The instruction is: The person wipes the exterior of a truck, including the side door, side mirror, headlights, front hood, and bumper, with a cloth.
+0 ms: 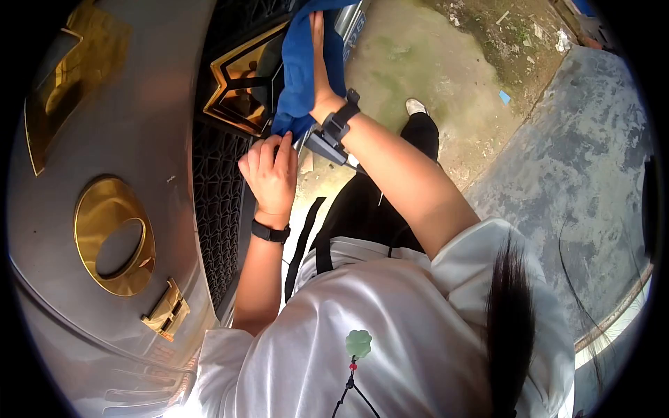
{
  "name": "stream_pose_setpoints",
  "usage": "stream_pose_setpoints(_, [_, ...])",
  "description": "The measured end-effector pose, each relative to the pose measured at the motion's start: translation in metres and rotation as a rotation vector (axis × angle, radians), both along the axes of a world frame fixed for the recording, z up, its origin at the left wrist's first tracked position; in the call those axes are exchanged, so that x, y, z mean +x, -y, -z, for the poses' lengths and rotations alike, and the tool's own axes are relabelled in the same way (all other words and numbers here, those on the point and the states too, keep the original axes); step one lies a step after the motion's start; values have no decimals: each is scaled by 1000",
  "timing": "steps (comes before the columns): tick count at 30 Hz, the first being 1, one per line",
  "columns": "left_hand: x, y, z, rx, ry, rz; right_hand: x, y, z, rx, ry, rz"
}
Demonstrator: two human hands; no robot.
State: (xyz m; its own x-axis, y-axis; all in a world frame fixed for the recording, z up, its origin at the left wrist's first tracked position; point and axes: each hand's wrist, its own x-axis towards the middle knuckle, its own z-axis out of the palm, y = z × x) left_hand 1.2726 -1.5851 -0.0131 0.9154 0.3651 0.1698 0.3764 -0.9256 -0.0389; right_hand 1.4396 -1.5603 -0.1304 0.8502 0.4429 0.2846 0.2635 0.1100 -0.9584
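Observation:
A blue cloth (295, 66) hangs in folds against the front of a grey vehicle, partly over a gold-and-black emblem (240, 80). My right hand (320, 80) lies along the cloth with its fingers stretched out, seen from the side. Its palm is hidden. Lower down, my left hand (270, 174) has bent fingers at the cloth's bottom corner, closed on its edge beside the emblem. Both wrists carry black bands.
To the left, the grey vehicle panel (164, 104) bears gold letters, among them an oval one (90, 223). A dark mesh grille (219, 188) runs below the emblem. A licence plate (354, 33) shows behind the cloth. Concrete ground (481, 90) lies on the right.

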Motion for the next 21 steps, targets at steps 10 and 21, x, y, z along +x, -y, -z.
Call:
stream_pose_setpoints(10, [-272, 33, -21, -29, -196, -307, -289, 41, -14, -351, 164, -220])
stream_pose_setpoints(21, [-385, 47, 11, -110, -82, -495, -332, 64, -5, -210, 442, -447])
